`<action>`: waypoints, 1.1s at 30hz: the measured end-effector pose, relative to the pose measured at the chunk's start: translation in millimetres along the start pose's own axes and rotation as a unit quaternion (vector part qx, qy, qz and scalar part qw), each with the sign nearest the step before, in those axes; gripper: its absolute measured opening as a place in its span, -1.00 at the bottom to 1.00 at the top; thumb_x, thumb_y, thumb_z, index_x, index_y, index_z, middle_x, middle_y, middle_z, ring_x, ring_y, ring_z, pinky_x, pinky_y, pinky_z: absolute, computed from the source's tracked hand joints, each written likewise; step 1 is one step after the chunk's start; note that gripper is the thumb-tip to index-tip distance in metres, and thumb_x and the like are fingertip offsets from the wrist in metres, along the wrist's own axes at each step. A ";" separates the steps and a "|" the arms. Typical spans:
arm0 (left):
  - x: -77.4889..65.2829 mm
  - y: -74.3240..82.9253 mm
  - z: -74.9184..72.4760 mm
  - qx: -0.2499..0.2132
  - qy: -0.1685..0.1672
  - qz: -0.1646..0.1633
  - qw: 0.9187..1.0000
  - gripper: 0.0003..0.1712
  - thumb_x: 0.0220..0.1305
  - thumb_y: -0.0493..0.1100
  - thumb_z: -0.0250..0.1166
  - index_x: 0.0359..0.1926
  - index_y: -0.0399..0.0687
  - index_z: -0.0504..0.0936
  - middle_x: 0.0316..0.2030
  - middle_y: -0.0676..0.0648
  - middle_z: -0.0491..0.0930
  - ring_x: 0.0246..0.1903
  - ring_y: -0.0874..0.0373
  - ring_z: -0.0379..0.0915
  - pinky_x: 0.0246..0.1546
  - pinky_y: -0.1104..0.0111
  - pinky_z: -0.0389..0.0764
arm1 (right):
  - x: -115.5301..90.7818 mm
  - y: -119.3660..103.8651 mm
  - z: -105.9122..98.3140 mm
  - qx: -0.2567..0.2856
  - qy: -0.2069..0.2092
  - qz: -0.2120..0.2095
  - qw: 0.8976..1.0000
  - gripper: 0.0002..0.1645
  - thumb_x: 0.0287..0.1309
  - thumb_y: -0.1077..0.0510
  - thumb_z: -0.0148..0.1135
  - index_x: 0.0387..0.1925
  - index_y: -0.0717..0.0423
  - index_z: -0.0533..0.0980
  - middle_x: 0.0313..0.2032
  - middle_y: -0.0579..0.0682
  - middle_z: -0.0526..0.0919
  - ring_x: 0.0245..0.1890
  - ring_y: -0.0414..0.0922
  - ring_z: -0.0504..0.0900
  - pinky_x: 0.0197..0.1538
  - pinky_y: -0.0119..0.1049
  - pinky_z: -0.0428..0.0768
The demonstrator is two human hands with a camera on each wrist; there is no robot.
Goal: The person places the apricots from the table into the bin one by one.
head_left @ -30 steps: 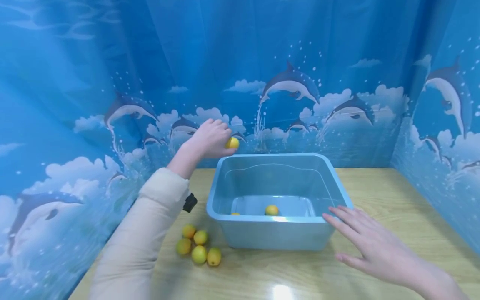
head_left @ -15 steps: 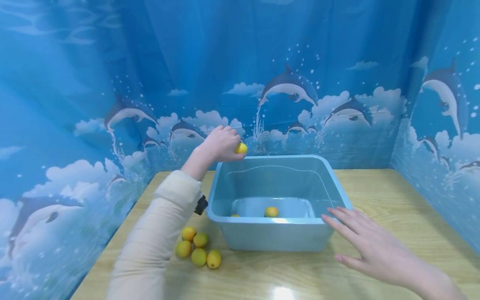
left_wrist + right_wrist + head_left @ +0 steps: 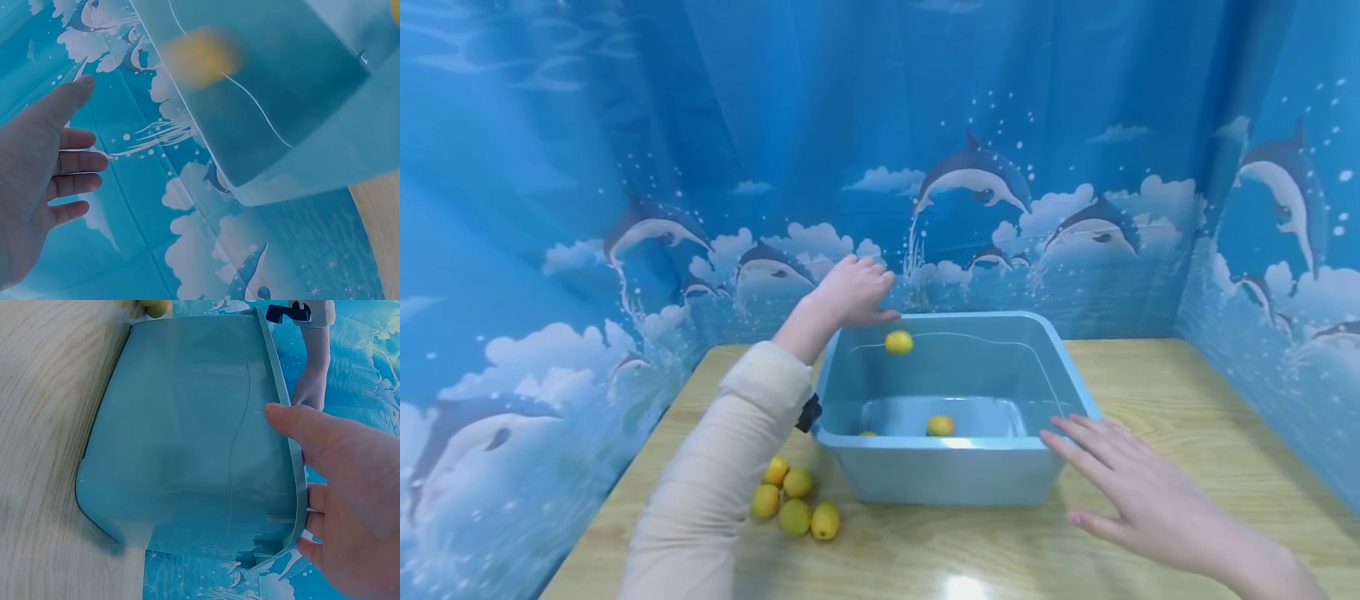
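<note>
My left hand (image 3: pixel 856 293) is above the back left rim of a light blue plastic tub (image 3: pixel 947 471), its fingers apart and nothing in them. Just below it a small yellow citrus fruit (image 3: pixel 898 342) is in mid-air inside the tub, blurred in the left wrist view (image 3: pixel 203 57). One orange-yellow fruit (image 3: pixel 940 426) lies on the tub floor, and another (image 3: pixel 868 433) is mostly hidden behind the front rim. With fingers stretched out, my right hand (image 3: pixel 1138 492) rests at the tub's front right corner. In the right wrist view its thumb and fingers lie along the rim.
Several yellow-green fruits (image 3: pixel 795 517) are clustered on the wooden table (image 3: pixel 1000 550), left of the tub's front. A blue curtain (image 3: pixel 820 125) printed with dolphins encloses the back and sides. A black wrist device (image 3: pixel 808 412) is beside the left sleeve.
My left hand has moved right to the tub's back left rim and let go of the citrus fruit, which has dropped below it. The right hand has stayed at the corner.
</note>
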State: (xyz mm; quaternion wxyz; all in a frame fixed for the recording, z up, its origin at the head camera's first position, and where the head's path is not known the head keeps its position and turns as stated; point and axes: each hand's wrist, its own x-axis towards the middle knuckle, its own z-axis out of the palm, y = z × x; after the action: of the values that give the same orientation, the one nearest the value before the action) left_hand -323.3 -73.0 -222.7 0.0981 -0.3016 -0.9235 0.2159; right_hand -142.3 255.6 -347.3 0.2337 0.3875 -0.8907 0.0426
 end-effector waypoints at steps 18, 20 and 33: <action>-34.8 -22.3 5.7 -0.016 0.010 -0.020 1.000 -0.52 0.25 0.14 0.14 -0.06 -0.15 0.55 -0.11 -0.14 0.56 -0.02 -0.05 0.42 0.09 0.08 0.33 | 3.8 2.1 0.7 0.013 -0.001 -0.005 1.000 -0.06 0.03 -0.29 0.20 0.36 0.02 0.16 0.24 0.14 0.31 0.34 -0.11 0.08 0.34 -0.41 -0.30; -41.4 -25.2 7.9 -0.018 0.013 -0.023 0.999 -0.55 0.25 0.13 0.15 -0.10 -0.15 0.55 -0.16 -0.13 0.57 -0.06 -0.04 0.43 0.05 0.09 0.36 | 3.6 2.2 0.8 0.014 -0.001 -0.003 1.000 -0.05 0.02 -0.28 0.21 0.36 0.01 0.16 0.24 0.13 0.31 0.35 -0.11 0.08 0.34 -0.41 -0.30; -84.3 -42.7 29.3 -0.045 0.084 -0.035 0.995 -0.65 0.20 0.06 0.24 -0.36 -0.17 0.51 -0.46 -0.07 0.49 -0.40 0.02 0.40 -0.35 0.20 0.40 | 4.0 1.1 0.4 0.014 -0.009 0.004 1.000 -0.03 0.00 -0.27 0.24 0.38 -0.03 0.13 0.29 0.06 0.25 0.32 -0.03 0.14 0.33 -0.43 -0.32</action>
State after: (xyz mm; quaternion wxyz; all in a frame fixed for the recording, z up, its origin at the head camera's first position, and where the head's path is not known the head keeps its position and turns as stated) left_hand -287.1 -164.5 -233.4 0.1695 -0.2904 -0.9307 0.1442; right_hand -145.6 253.6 -345.7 0.2204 0.3878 -0.8935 0.0521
